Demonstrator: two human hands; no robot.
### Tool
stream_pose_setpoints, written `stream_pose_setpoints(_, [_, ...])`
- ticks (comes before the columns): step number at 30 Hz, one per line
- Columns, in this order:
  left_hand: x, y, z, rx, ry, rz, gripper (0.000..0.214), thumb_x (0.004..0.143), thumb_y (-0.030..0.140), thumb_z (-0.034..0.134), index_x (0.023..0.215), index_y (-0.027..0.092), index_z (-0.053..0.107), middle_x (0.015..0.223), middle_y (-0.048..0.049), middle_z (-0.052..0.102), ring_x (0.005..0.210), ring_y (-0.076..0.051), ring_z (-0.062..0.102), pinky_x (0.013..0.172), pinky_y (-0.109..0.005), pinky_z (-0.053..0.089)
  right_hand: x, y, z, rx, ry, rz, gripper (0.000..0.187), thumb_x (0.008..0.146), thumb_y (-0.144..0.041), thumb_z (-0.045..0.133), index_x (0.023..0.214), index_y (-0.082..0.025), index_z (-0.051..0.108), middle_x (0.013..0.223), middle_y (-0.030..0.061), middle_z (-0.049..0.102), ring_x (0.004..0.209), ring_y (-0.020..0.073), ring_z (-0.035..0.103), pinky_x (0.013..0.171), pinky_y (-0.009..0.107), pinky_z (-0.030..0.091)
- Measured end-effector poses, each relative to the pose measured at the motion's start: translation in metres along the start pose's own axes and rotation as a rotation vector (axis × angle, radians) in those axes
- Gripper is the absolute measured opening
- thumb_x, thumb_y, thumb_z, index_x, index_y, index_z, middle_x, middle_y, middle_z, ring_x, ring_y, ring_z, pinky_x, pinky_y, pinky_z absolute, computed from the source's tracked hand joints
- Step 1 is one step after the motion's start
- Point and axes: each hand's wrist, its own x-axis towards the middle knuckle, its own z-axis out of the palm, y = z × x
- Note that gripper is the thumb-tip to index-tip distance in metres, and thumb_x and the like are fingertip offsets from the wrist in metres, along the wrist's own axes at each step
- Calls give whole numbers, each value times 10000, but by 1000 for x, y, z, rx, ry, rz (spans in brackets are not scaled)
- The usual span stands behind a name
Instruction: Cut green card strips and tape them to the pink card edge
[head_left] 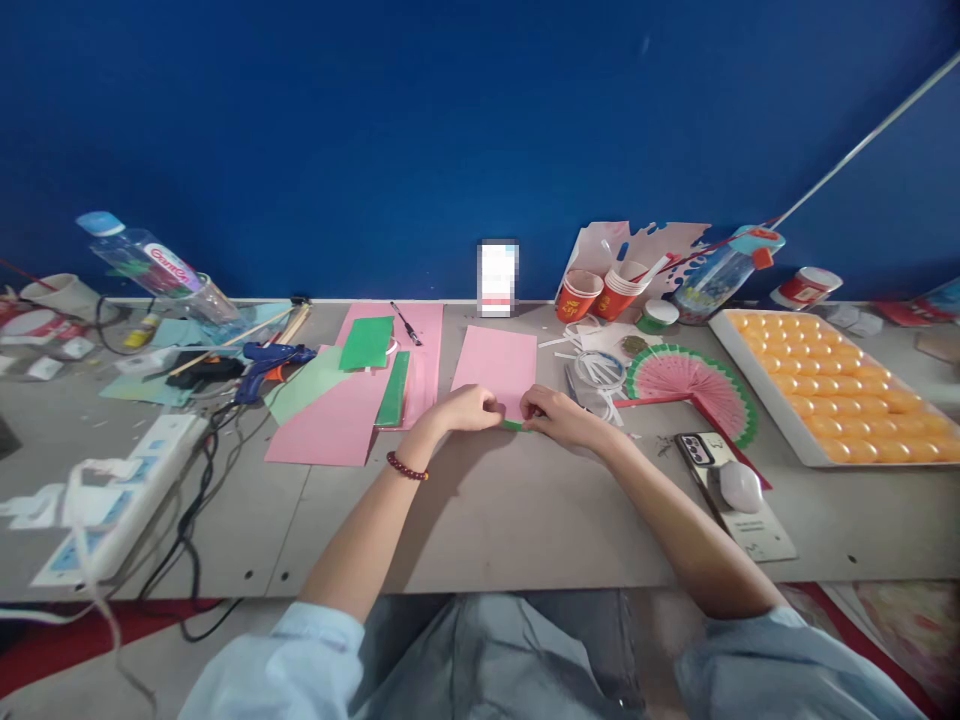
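A pink paper sheet (pixel 497 358) lies on the table in front of me, with a narrow green paper strip (pixel 513 426) along its near edge. My left hand (pixel 471 408) pinches the left end of this edge, its fingers closed. At the right end, my right hand (pixel 559 412) grips the same edge with bent fingers. Much of the strip is hidden beneath the fingers. Just right of my right hand lie white paper strips (pixel 600 370) and a pink and green folded paper fan (pixel 690 385).
To the left are a green paper piece (pixel 367 342), more pink paper (pixel 330 420), a blue glue gun (pixel 274 362) and a power strip (pixel 127 495). At right stand red paper cups (pixel 577 296), a phone (pixel 757 525) and a tray of orange balls (pixel 832 385).
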Motion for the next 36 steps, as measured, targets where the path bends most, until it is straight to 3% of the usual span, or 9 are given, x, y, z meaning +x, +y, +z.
stream_pose_setpoints(19, [-2, -1, 0, 50, 18, 19, 187, 644, 281, 537, 525, 186, 429, 505, 44, 359, 458, -86, 298, 448, -254, 203, -6, 2, -9, 57, -126, -30, 73, 771, -142, 571, 781, -200, 613, 922, 36, 545, 857, 164, 530, 743, 273, 417])
stream_pose_setpoints(27, [-1, -3, -1, 65, 22, 23, 101, 627, 258, 532, 569, 176, 536, 522, 33, 467, 466, -98, 392, 440, -237, 254, -1, -5, 2, -3, 36, 82, 80, 793, -195, 581, 718, -175, 562, 771, 14, 549, 705, 136, 505, 651, 256, 378])
stream_pose_setpoints(36, [-1, -3, 0, 68, 17, 24, 109, 634, 263, 531, 593, 172, 574, 542, 30, 510, 468, -97, 404, 442, -235, 265, 1, -2, 7, -27, 62, 49, 88, 746, -109, 631, 717, -168, 571, 773, 9, 542, 721, 137, 502, 670, 251, 372])
